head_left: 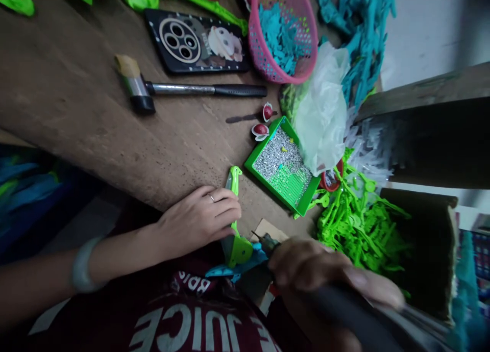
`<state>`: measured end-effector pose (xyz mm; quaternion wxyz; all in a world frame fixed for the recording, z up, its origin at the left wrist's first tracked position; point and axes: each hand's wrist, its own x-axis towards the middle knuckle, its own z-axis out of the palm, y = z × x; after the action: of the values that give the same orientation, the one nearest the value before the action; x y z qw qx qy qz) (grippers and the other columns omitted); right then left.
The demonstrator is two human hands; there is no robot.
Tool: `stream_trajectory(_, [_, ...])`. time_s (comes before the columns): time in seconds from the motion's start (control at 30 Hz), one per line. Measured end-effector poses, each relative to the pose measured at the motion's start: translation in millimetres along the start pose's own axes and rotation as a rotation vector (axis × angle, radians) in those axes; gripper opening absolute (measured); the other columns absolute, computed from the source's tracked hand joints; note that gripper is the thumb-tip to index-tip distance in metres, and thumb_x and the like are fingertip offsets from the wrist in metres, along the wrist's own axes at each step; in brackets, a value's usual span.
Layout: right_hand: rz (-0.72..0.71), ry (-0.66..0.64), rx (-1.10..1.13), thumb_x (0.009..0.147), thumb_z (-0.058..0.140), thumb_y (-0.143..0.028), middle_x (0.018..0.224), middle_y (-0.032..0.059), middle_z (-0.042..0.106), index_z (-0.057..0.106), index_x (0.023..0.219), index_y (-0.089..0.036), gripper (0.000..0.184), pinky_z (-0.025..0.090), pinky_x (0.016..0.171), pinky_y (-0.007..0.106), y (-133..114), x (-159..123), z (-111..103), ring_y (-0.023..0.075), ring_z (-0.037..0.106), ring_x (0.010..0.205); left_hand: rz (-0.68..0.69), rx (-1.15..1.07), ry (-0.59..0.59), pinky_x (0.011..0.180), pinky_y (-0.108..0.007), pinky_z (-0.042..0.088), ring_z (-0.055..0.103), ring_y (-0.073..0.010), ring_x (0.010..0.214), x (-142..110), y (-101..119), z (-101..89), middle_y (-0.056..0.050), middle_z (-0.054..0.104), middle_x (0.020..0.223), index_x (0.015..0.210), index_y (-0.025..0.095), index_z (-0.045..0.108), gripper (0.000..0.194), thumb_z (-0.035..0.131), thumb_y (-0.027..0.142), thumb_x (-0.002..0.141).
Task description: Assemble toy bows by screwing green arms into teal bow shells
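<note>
Here, the left grip [201, 215] lies over a green plastic piece [241, 250] at the bench's [95, 97] near edge, its pinch unclear. The right grip [310, 268] wraps a dark, thin-tipped tool [269, 243] nearby.

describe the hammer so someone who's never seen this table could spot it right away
On the brown table, find the pink basket of blue pieces, then the dark phone beside it. Just below the phone in the picture lies the hammer, metal-shafted with a black grip. Unlike anything around it, it has a double-ended head, one end tan and the other black.
</note>
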<state>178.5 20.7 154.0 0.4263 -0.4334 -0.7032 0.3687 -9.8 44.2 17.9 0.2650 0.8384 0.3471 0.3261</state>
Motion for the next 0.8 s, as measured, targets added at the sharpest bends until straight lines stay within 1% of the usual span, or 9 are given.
stream_trajectory(0.07, [0.022,0.140,0.139,0.094,0.054,-0.045,0.072,-0.0040,0.053,0.049,0.124,-0.029,0.034,0.053,0.048,0.033,12,0,20,0.0150,0.059,0.057,-0.001,-0.016,0.001,0.090,-0.036,0.043,0.060,-0.0214,0.111,0,0,-1.2,-0.004,0.070,0.108,0.108,0.018,0.062,0.018,0.063,0.030,0.095])
stream_trajectory(0.13, [0.051,0.190,0.206,0.092,0.057,-0.041,0.073,-0.0035,0.052,0.051,0.122,-0.028,0.033,0.053,0.048,0.033,23,0,33,0.0146,0.058,0.057,-0.013,-0.035,-0.008,0.090,-0.036,0.043,0.060,-0.0218,0.111,0,0,-2.4,-0.005,0.070,0.109,0.108,0.018,0.061,0.017,0.063,0.028,0.095])
stream_trajectory(0.27, [-0.015,0.076,0.297,0.090,0.059,-0.041,0.070,-0.0043,0.049,0.050,0.126,-0.031,0.038,0.052,0.045,0.031,36,2,36,0.0141,0.055,0.053,-0.035,-0.045,-0.030,0.090,-0.036,0.042,0.060,-0.0224,0.112,0,1,-2.9,-0.005,0.069,0.110,0.108,0.018,0.061,0.017,0.065,0.025,0.093])
stream_trajectory(0.4, [0.071,-0.014,0.291,0.089,0.062,-0.039,0.070,-0.0041,0.050,0.050,0.125,-0.034,0.038,0.052,0.050,0.033,42,3,34,0.0154,0.056,0.057,-0.028,-0.054,-0.033,0.090,-0.037,0.041,0.059,-0.0228,0.112,-1,0,-1.4,-0.004,0.069,0.108,0.109,0.018,0.061,0.020,0.068,0.025,0.092])
stream_trajectory(0.47, [0.063,-0.034,0.278,0.090,0.061,-0.037,0.071,-0.0041,0.051,0.051,0.125,-0.034,0.036,0.053,0.050,0.032,45,2,36,0.0151,0.057,0.057,-0.030,-0.065,-0.039,0.091,-0.037,0.041,0.059,-0.0227,0.113,-1,0,-0.9,-0.004,0.069,0.109,0.109,0.018,0.060,0.020,0.068,0.026,0.092])
stream_trajectory(0.57, [-0.036,-0.052,0.264,0.090,0.062,-0.035,0.072,-0.0041,0.052,0.053,0.125,-0.031,0.037,0.054,0.048,0.030,51,4,40,0.0134,0.057,0.055,-0.039,-0.079,-0.035,0.092,-0.037,0.040,0.059,-0.0221,0.114,-1,-1,-1.0,-0.004,0.069,0.109,0.109,0.019,0.060,0.019,0.067,0.026,0.093])
stream_trajectory(0.7, [-0.138,-0.190,0.290,0.088,0.066,-0.042,0.071,-0.0042,0.053,0.054,0.127,-0.027,0.043,0.056,0.045,0.027,63,10,34,0.0126,0.059,0.053,-0.042,-0.077,-0.027,0.091,-0.036,0.040,0.059,-0.0212,0.114,0,-1,-1.5,-0.003,0.069,0.108,0.109,0.019,0.060,0.018,0.067,0.025,0.093])
stream_trajectory(0.77, [-0.118,-0.249,0.288,0.086,0.069,-0.041,0.068,-0.0069,0.053,0.051,0.126,-0.033,0.045,0.056,0.045,0.026,72,7,28,0.0123,0.060,0.051,-0.041,-0.074,-0.034,0.091,-0.037,0.040,0.059,-0.0216,0.114,-1,-1,-0.8,-0.003,0.070,0.108,0.110,0.019,0.060,0.019,0.067,0.025,0.093])
stream_trajectory(0.8, [-0.064,-0.271,0.242,0.085,0.071,-0.040,0.064,-0.0091,0.053,0.050,0.122,-0.037,0.043,0.056,0.044,0.026,77,4,25,0.0120,0.059,0.048,-0.041,-0.073,-0.036,0.091,-0.037,0.041,0.059,-0.0219,0.114,-1,-1,-0.3,-0.003,0.070,0.108,0.110,0.019,0.060,0.019,0.066,0.026,0.093])
